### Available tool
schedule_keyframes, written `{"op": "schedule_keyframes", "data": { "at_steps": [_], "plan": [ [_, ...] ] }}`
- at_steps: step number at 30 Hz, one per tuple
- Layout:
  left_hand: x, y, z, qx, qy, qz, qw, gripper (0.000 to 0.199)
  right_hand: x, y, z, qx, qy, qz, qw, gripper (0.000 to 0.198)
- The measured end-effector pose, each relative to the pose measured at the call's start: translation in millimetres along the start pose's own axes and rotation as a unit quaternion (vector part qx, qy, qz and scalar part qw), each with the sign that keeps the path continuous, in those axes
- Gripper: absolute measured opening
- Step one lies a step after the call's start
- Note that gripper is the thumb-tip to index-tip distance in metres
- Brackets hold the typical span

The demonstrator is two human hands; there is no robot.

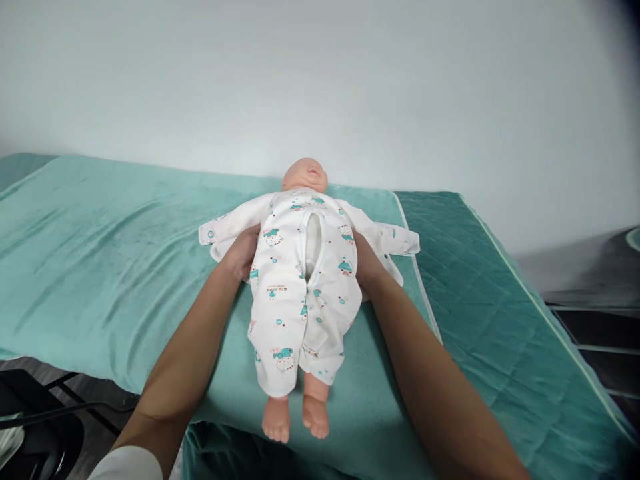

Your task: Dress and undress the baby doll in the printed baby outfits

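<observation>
A baby doll lies on its back on a light green blanket, head toward the wall and bare feet toward me. White printed baby clothes cover its body and legs, with an open slit at the crotch; the sleeves spread out to both sides. My left hand is at the doll's left-hand side in the picture, fingers hidden under the clothing. On the opposite side, my right hand reaches in at the waist, its fingers also out of sight behind the cloth.
A darker green quilted mat lies on the right, with a metal rack beyond its edge. The white wall stands behind the bed. At the lower left are a black chair-like object and a dark cable.
</observation>
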State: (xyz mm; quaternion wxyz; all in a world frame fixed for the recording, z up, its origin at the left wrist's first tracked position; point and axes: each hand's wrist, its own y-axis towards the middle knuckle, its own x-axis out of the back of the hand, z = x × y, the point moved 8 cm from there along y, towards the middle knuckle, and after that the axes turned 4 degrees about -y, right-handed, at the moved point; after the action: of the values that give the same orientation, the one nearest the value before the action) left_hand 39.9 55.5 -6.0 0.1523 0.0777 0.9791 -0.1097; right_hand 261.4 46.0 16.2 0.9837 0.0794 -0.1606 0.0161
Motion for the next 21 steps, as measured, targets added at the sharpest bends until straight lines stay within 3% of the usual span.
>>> {"op": "schedule_keyframes", "data": {
  "at_steps": [3,8,16,21],
  "plan": [
    [-4,-4,0,0.014,0.004,0.036,0.999,0.038,-4,-2,-5,-0.028,0.037,0.027,0.999,0.035],
    [-8,-7,1,0.012,0.002,0.059,0.998,0.040,0,-3,-4,-0.026,0.039,0.012,0.999,0.030],
    [-6,-2,14,0.043,-0.057,0.038,0.997,0.029,1,-2,-7,-0.033,0.051,-0.006,0.998,0.027],
    [-7,-3,15,0.074,-0.094,0.027,0.992,0.028,-6,-1,-11,-0.036,0.072,0.026,0.996,0.029]
  ]
}}
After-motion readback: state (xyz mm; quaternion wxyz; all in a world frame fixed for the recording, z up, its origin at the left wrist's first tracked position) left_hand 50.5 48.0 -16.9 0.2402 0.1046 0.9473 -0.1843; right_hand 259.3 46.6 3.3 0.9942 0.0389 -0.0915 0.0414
